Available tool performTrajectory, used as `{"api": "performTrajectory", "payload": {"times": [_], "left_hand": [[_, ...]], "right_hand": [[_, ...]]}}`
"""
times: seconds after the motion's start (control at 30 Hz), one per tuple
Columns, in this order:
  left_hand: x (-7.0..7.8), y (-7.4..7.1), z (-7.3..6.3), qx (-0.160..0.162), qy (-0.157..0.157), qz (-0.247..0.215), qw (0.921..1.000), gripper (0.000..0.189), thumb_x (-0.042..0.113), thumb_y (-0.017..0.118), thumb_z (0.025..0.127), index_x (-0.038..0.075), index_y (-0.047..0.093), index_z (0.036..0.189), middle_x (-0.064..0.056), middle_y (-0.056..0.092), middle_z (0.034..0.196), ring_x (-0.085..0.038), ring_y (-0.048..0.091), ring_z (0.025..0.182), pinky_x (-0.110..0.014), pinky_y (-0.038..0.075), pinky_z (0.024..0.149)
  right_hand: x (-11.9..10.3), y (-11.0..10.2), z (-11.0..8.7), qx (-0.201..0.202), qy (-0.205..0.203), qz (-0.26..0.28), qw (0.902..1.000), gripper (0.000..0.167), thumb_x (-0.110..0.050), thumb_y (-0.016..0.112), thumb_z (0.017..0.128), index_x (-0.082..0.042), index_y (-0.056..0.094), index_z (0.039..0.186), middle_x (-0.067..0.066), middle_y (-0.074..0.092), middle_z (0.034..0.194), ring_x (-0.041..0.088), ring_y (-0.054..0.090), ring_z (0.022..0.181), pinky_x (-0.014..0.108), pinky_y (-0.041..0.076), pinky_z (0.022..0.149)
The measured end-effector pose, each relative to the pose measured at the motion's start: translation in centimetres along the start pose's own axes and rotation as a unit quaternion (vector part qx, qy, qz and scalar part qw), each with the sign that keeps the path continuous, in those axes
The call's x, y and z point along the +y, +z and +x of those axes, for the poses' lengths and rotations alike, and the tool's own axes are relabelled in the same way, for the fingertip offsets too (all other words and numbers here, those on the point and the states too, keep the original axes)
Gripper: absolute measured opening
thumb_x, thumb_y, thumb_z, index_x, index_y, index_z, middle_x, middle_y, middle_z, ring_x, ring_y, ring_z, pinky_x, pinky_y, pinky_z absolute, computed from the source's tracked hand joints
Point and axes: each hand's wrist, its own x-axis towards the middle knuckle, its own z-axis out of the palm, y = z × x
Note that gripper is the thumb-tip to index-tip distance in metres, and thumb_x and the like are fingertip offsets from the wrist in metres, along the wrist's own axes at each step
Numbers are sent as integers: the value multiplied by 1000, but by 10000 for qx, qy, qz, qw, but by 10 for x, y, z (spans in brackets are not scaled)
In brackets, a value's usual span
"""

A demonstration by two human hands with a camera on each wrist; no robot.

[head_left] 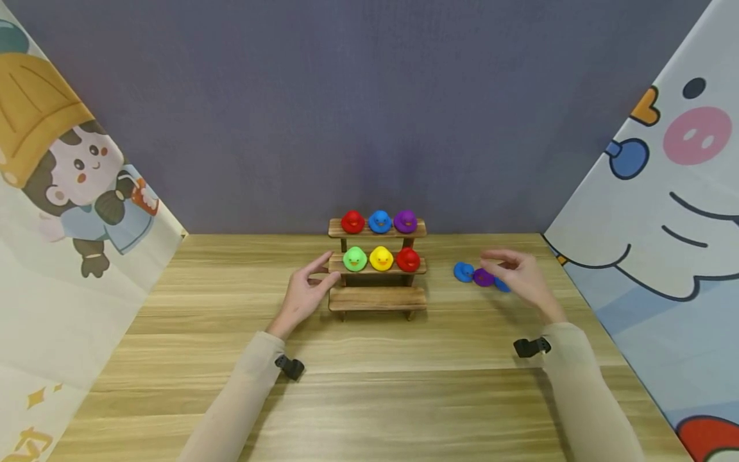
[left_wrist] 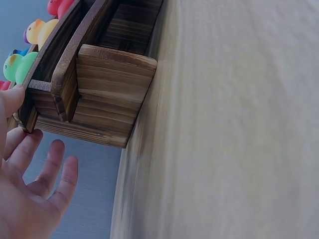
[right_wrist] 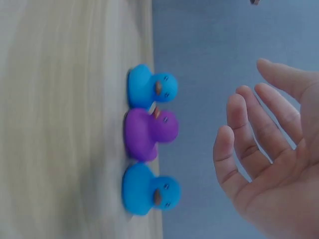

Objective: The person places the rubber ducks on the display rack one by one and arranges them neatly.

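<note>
A three-tier wooden display stand stands on the table. My left hand pinches the left end of its middle tier between thumb and fingers; the other fingers spread loose in the left wrist view. On the top tier sit a red duck, a blue duck and a purple duck. The middle tier bears a green duck, a yellow duck and another red duck. My right hand hovers, fingers loosely bent around nothing, close by a purple duck between two blue ducks.
The light wood-grain table meets a grey-blue back wall. Cartoon-printed panels flank it on the left and right. The bottom tier of the stand faces the front.
</note>
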Motion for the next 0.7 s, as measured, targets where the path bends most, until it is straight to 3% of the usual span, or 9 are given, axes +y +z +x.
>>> {"api": "performTrajectory", "payload": {"times": [0.23,0.47,0.7], "left_hand": [[0,0,1,-20,17,-13,10000,58,27,74,103,15,56,156,-17,62,151,-34,65,125,-52,59,104],[1,-1,1,-20,10,-50,10000,58,27,74,102,16,56,156,-17,62,151,-34,65,125,-53,59,104],[-1,-1,1,-27,-17,-66,10000,59,27,75,102,13,55,156,-17,61,152,-34,64,125,-53,58,105]], "right_hand": [[18,-8,-6,-29,236,-149,9996,47,-38,72,103,-6,71,137,20,71,138,-12,63,93,12,53,78],[29,-12,-9,147,301,-100,9994,47,-35,74,103,-5,70,139,15,73,136,-14,62,95,10,53,79],[45,-18,-12,194,572,179,9980,53,-33,74,102,-1,65,143,-14,75,126,-12,65,91,14,56,77]]}}
